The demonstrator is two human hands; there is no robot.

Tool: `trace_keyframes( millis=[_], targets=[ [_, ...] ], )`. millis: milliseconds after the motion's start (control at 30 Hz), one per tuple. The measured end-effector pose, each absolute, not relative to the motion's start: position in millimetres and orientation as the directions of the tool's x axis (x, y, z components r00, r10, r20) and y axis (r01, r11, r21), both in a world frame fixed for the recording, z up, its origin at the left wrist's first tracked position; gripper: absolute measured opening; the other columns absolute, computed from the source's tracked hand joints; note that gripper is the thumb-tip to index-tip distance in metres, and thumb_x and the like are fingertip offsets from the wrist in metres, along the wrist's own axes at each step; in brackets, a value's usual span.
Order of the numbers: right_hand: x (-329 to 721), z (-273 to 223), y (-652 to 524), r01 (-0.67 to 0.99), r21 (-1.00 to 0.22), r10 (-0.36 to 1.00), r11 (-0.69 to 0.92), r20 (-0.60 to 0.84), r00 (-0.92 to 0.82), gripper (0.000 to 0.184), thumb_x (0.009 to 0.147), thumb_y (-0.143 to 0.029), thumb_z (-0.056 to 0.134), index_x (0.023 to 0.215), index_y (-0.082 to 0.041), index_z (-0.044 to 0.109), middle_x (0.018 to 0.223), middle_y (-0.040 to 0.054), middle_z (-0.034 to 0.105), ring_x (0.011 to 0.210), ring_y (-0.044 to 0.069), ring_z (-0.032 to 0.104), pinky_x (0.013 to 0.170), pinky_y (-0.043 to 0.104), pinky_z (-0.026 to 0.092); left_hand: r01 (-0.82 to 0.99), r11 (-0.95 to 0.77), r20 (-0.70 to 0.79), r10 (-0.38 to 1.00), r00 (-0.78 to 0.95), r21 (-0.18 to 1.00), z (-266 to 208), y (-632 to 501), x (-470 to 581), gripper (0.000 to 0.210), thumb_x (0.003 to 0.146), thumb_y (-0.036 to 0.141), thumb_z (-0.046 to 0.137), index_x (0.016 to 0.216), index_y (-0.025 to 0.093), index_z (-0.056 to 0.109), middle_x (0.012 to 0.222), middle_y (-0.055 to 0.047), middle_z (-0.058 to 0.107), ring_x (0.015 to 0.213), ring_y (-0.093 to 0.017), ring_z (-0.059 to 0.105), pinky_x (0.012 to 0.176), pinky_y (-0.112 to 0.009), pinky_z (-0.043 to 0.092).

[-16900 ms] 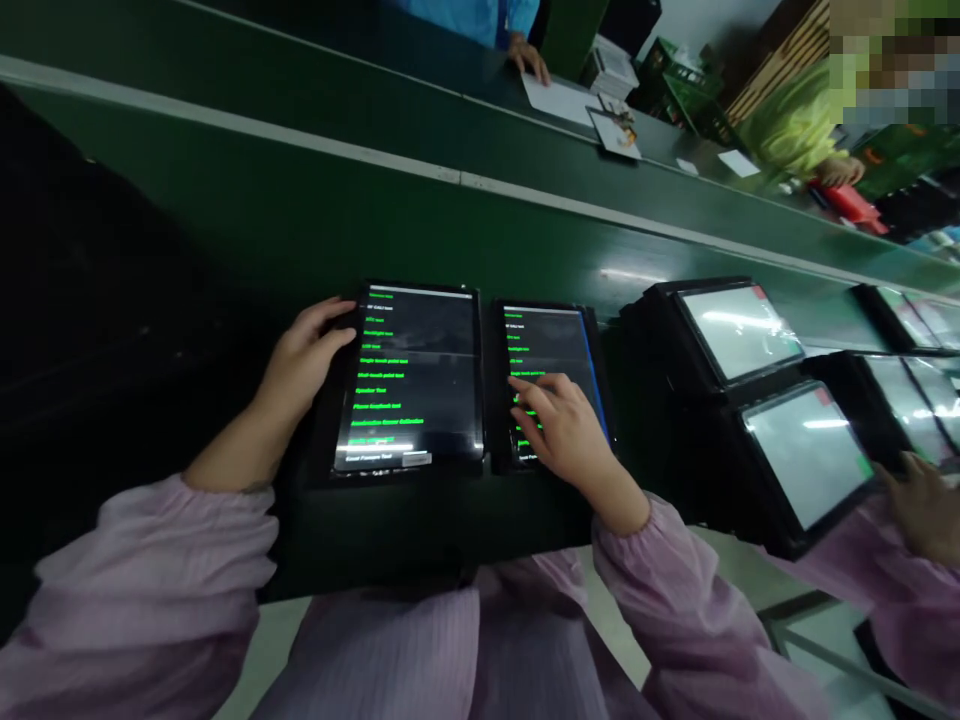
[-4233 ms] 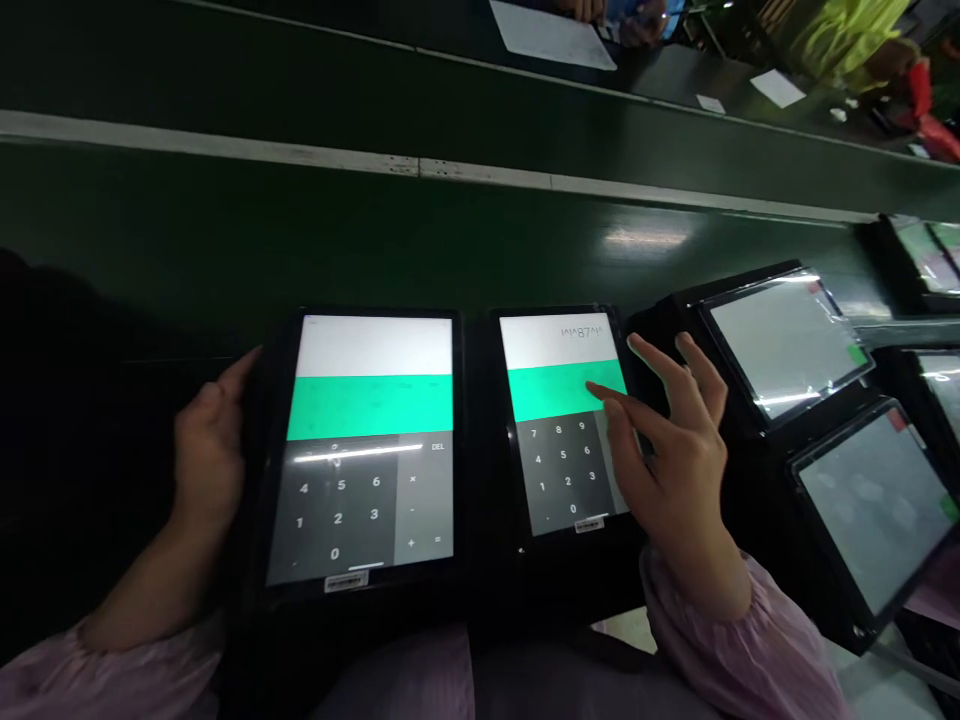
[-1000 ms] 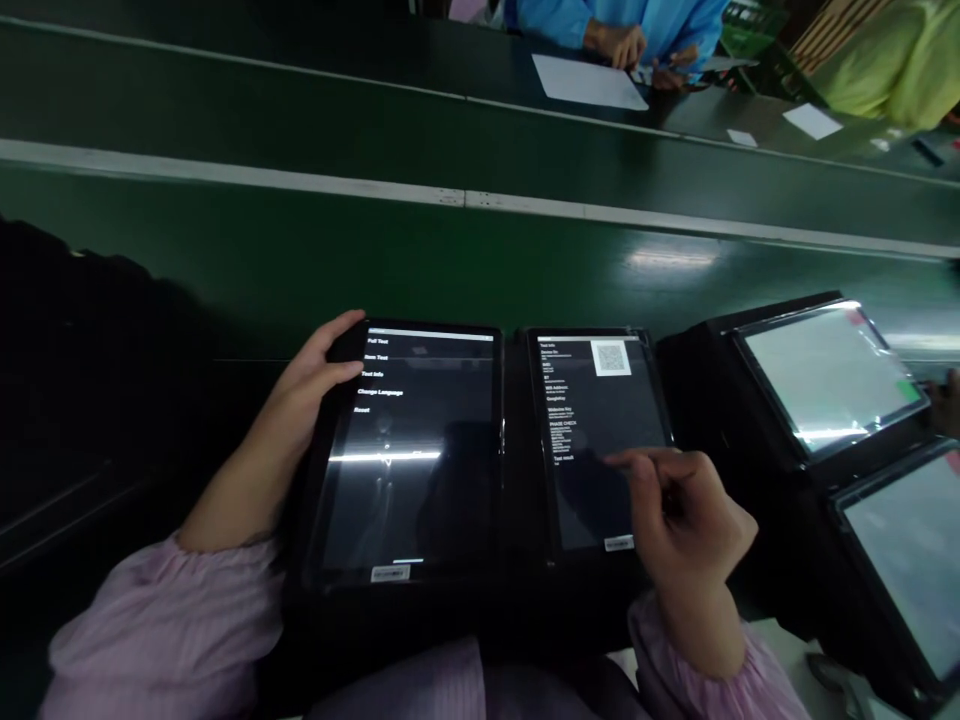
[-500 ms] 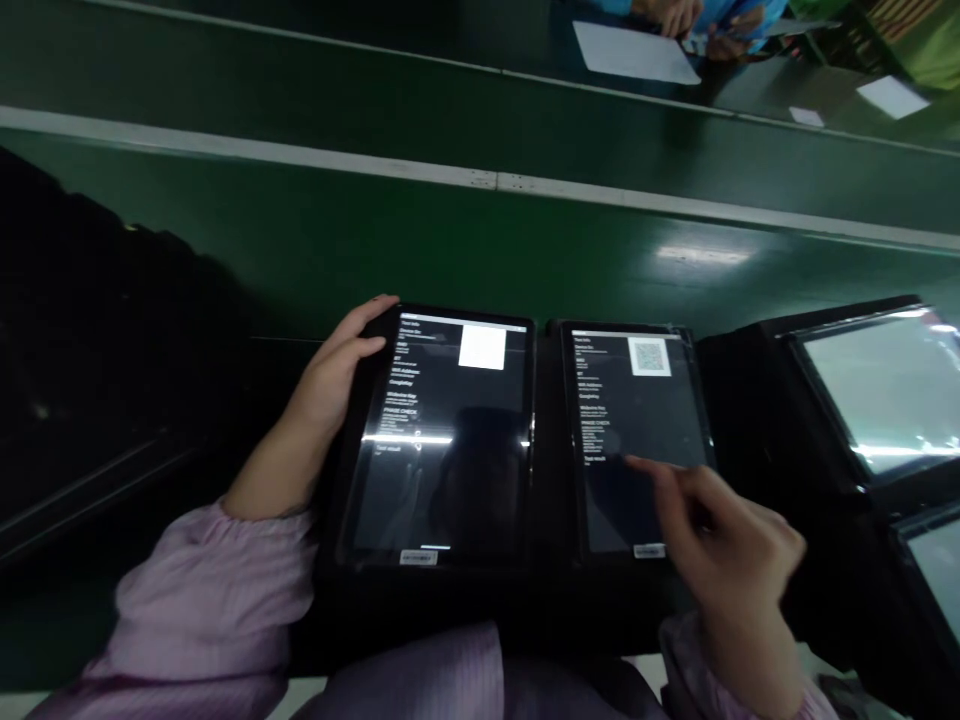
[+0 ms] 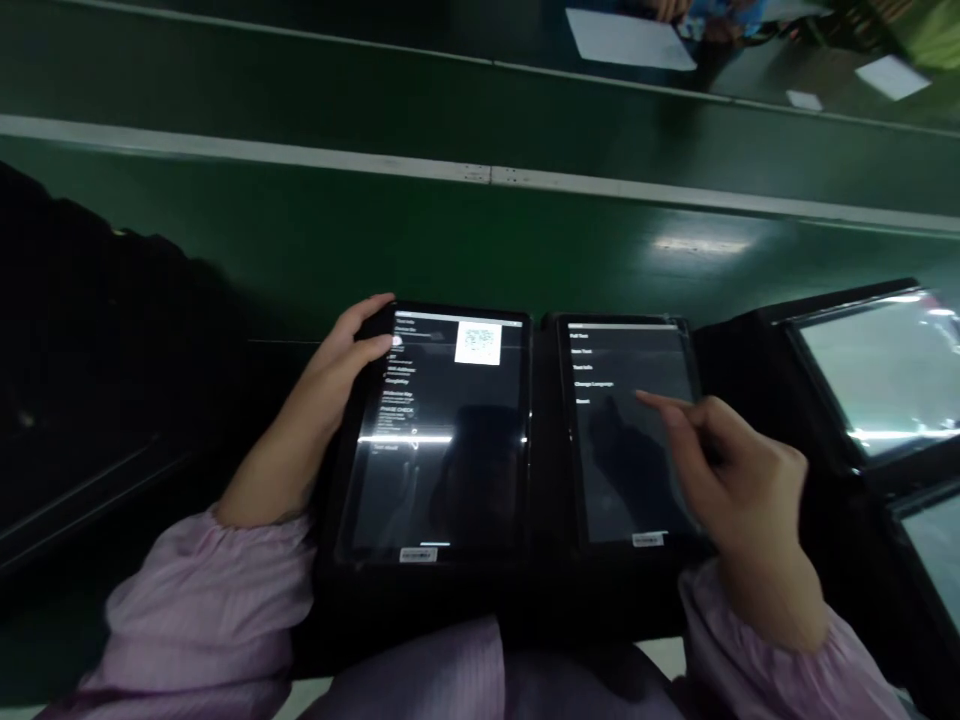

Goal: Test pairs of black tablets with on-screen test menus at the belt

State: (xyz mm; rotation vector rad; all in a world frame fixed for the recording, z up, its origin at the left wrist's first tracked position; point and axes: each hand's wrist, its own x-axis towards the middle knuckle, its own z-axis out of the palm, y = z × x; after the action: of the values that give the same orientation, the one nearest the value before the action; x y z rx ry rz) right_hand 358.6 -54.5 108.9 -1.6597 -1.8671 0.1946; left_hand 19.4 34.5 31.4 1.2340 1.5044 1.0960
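Two dark tablets stand side by side in front of me. My left hand (image 5: 341, 365) grips the upper left edge of the left tablet (image 5: 480, 450), thumb on its face and fingers along the side. White text lines and a QR code show on that screen. Over the right tablet (image 5: 607, 480), my right hand (image 5: 739, 475) has its index finger stretched out and the other fingers curled, holding nothing. The fingertip is at the middle of the screen; whether it touches I cannot tell. A short text menu shows there. Each tablet has a small barcode label at its lower edge.
More tablets with bright, reflective screens (image 5: 885, 375) lie at the right. A dark bulky object (image 5: 97, 370) fills the left side. Beyond the green surface (image 5: 375, 240) and a pale strip, white sheets (image 5: 630, 40) and a co-worker's hands (image 5: 671, 8) appear at the top.
The right tablet's screen has switched from an info page with a QR code to a short menu. My right fingertip has shifted slightly up. My left hand keeps its grip.
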Motion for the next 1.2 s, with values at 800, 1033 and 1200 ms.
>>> trace_keyframes(
  millis=[800,1033,1200],
  targets=[
    [355,108,-64,0.809,-0.58,0.938,0.096,0.325,0.122,0.039,0.105,-0.027,0.056,0.069,-0.021,0.041,0.112,0.0044,0.083,0.038,0.005,0.031,0.037,0.026,0.024,0.095,0.262,-0.24,0.951,-0.195,0.96,42,51,20,0.05,0.07,0.032,0.075,0.117,0.02,0.069,0.1,-0.006,0.07,0.078,-0.021,0.066,0.063,-0.031,0.057],
    [350,100,-55,0.78,-0.61,0.969,0.143,0.245,0.013,0.038,0.107,-0.031,0.051,0.071,-0.022,0.043,0.114,0.0068,0.082,0.039,0.005,0.039,0.038,0.024,0.029,0.07,0.201,-0.186,0.966,-0.178,0.977,45,50,21,0.051,0.061,0.031,0.073,0.111,0.021,0.071,0.109,-0.006,0.071,0.097,-0.025,0.065,0.073,-0.032,0.059],
    [349,101,-54,0.796,-0.588,0.971,0.144,0.24,0.002,0.032,0.107,-0.032,0.05,0.077,-0.023,0.057,0.101,0.0052,0.083,0.037,0.006,0.036,0.038,0.026,0.029,0.075,0.24,-0.236,0.97,-0.058,0.968,52,46,11,0.063,0.057,0.028,0.078,0.119,0.024,0.071,0.123,-0.006,0.071,0.113,-0.029,0.064,0.09,-0.037,0.059]
  ],
)
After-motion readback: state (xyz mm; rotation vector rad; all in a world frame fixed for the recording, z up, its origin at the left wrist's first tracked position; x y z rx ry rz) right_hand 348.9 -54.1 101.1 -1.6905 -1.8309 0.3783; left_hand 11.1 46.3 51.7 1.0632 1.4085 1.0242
